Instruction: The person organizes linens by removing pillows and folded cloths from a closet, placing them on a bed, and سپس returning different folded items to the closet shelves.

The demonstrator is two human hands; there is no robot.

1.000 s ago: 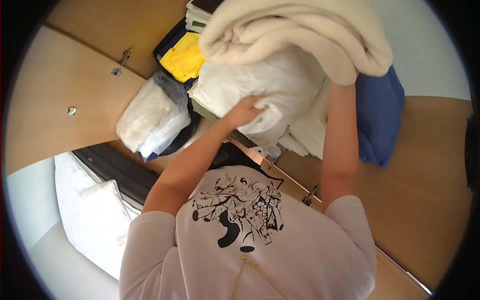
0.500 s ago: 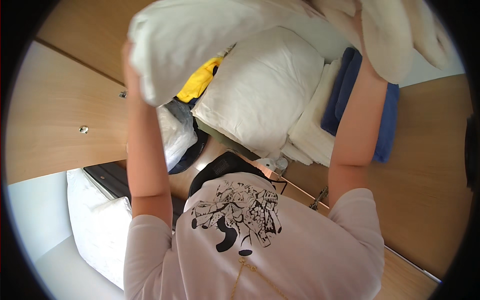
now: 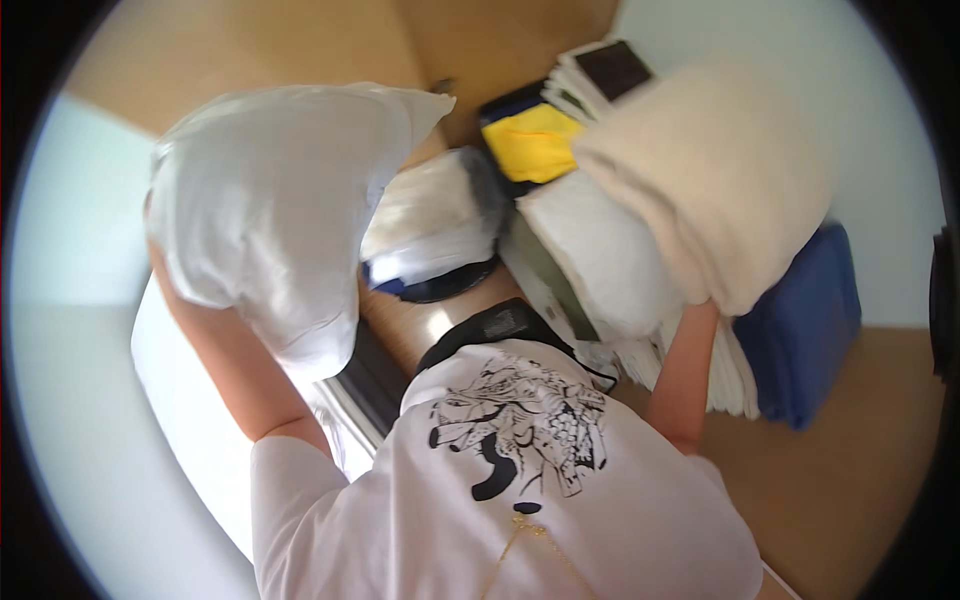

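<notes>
At the left I hold up a white pillow [image 3: 265, 200] with my left hand [image 3: 155, 225], whose fingers are mostly hidden at its outer edge. A thick, folded cream blanket [image 3: 740, 170] hangs from my right hand [image 3: 704, 303], which is bent under its lower edge with the fingers largely covered. Beneath the blanket lies a second white pillow [image 3: 605, 255], partly hidden. Folded white towels [image 3: 735, 370] are beside my right forearm, and folded blue towels [image 3: 800, 325] sit farther right.
A yellow cloth [image 3: 530, 140] lies beyond the second pillow, near white folded items with a dark square [image 3: 613, 70]. Between the two pillows stands a clear plastic bag of white stuff [image 3: 430, 215] above a dark blue round-edged item [image 3: 450, 283]. White bedding [image 3: 170, 385] is at the far left.
The held pillow has come down and left, away from the pile. The cream blanket has dropped from the upper right to over the second pillow. My view has turned left.
</notes>
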